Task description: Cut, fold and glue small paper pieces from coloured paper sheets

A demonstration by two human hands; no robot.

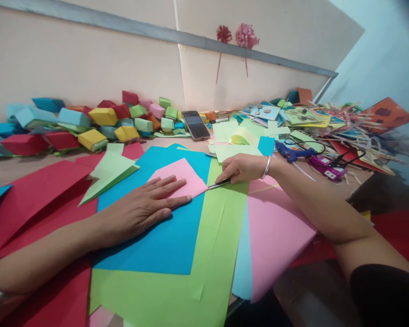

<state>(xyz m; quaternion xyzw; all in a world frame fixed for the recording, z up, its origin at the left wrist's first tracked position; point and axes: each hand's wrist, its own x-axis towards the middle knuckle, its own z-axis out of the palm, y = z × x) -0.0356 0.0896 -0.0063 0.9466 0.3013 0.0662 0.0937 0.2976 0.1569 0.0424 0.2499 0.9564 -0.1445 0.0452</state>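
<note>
My left hand (157,200) lies flat with fingers stretched, pressing a folded pink sheet of paper (186,175) onto a blue sheet (157,250). A knife (218,184) with a slim metal blade and dark handle is in the closed fingers of my right hand (240,168). The blade's tip touches the right corner of the pink paper; whether it sits inside the fold I cannot tell. Beneath the blue sheet is a larger light green sheet (211,254).
Red paper (37,195) and a folded pale green piece (111,170) lie left, a pink sheet (272,227) right. Behind are coloured paper boxes (104,116), a phone (195,125), a blue glue gun (293,152), a purple power adapter (327,167) and heaped paper scraps.
</note>
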